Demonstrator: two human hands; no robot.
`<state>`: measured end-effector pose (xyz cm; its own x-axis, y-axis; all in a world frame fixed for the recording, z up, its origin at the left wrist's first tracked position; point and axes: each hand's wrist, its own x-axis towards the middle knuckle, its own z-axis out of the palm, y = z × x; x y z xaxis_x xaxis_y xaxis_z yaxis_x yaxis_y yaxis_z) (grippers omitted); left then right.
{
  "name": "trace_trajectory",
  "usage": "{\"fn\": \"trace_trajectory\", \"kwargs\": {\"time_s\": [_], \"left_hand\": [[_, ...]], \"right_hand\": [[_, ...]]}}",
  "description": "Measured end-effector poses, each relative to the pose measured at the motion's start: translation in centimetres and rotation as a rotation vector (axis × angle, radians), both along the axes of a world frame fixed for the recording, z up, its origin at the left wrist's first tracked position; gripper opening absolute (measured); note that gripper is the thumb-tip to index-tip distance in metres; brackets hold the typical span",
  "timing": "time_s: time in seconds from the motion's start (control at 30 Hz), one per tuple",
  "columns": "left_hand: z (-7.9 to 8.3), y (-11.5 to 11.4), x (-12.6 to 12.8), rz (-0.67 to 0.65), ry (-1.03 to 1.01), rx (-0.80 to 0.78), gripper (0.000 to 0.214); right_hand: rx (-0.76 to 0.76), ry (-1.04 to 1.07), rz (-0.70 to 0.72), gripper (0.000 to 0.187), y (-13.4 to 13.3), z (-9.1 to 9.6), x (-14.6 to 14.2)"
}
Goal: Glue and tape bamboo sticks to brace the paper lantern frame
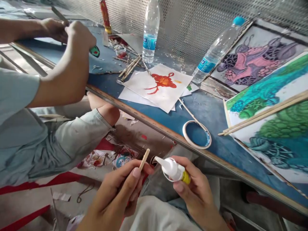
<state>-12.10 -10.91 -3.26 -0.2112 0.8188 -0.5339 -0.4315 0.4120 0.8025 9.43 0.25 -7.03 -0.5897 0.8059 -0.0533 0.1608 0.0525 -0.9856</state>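
Observation:
My left hand [125,184] pinches a thin flat wooden stick [144,158], its bare end pointing up and away from me. In my right hand [192,189] is a small glue bottle [175,171] with a white nozzle and a yellow body. The nozzle tip points left toward the stick, a small gap apart from it. Both hands are above my lap, in front of the table edge. Whether glue is on the stick cannot be made out.
On the blue table [166,125] lie paper with a red drawing [165,81], a tape roll [197,134], a pile of sticks [130,67] and coloured drawings [264,93]. Two water bottles [150,35] stand behind. At left, another person's hands [79,35] hold a cutter. Scraps litter the floor.

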Motion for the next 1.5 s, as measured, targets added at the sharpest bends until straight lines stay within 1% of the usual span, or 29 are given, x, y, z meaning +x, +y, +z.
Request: {"fn": "trace_trajectory", "kwargs": {"time_s": [0.07, 0.17, 0.23, 0.33, 0.47, 0.6, 0.7, 0.77, 0.87, 1.0, 1.07, 1.13, 1.27, 1.37, 1.5], "left_hand": [[-0.2, 0.4, 0.1, -0.043, -0.101, 0.013, 0.066], [-1.1, 0.5, -0.1, -0.026, -0.152, 0.012, 0.063], [-1.6, 0.3, -0.3, -0.013, -0.173, 0.026, 0.059], [-2.0, -0.1, -0.4, -0.015, -0.215, 0.055, 0.053], [-1.7, -0.2, -0.4, -0.031, -0.262, 0.046, 0.053], [-0.8, 0.0, -0.3, 0.0, -0.239, 0.026, 0.054], [0.0, 0.1, -0.4, 0.021, -0.224, -0.022, 0.059], [0.2, 0.1, -0.5, 0.025, -0.235, -0.043, 0.061], [-0.3, 0.0, -0.5, 0.015, -0.262, -0.028, 0.06], [-1.8, -0.3, -0.3, -0.021, -0.306, 0.036, 0.052], [-2.2, -0.3, -0.2, -0.012, -0.3, 0.036, 0.049], [-2.2, -0.3, -0.2, 0.01, -0.28, 0.021, 0.049], [-1.5, -0.1, 0.0, 0.065, -0.215, -0.046, 0.057], [-1.1, -0.2, 0.2, 0.08, -0.175, -0.093, 0.064], [-1.1, -0.3, 0.4, 0.068, -0.115, -0.098, 0.063]], "right_hand": [[0.03, -0.011, 0.016, 0.048, 0.0, 0.0, 0.2], [0.036, -0.063, 0.013, 0.046, 0.2, 1.1, -0.1], [0.069, -0.096, 0.02, 0.046, 0.5, 1.9, -0.4], [0.127, -0.104, 0.071, 0.044, 1.4, 2.3, -0.8], [0.175, -0.061, 0.172, 0.035, 2.4, 2.0, -1.0], [0.248, -0.084, 0.182, 0.035, 2.6, 1.7, -1.2], [0.308, -0.103, 0.173, 0.032, 2.5, 1.8, -1.6], [0.344, -0.112, 0.176, 0.031, 2.5, 2.0, -1.8], [0.398, -0.151, 0.174, 0.031, 2.5, 2.4, -1.9], [0.447, -0.238, 0.168, 0.031, 2.4, 3.0, -2.1], [0.462, -0.254, 0.168, 0.029, 2.3, 3.3, -2.2], [0.472, -0.256, 0.164, 0.027, 2.2, 3.4, -2.2], [0.479, -0.26, 0.151, 0.027, 2.1, 3.5, -2.3], [0.474, -0.272, 0.141, 0.026, 2.1, 3.5, -2.2], [0.451, -0.275, 0.138, 0.026, 2.1, 3.5, -2.0]]}}
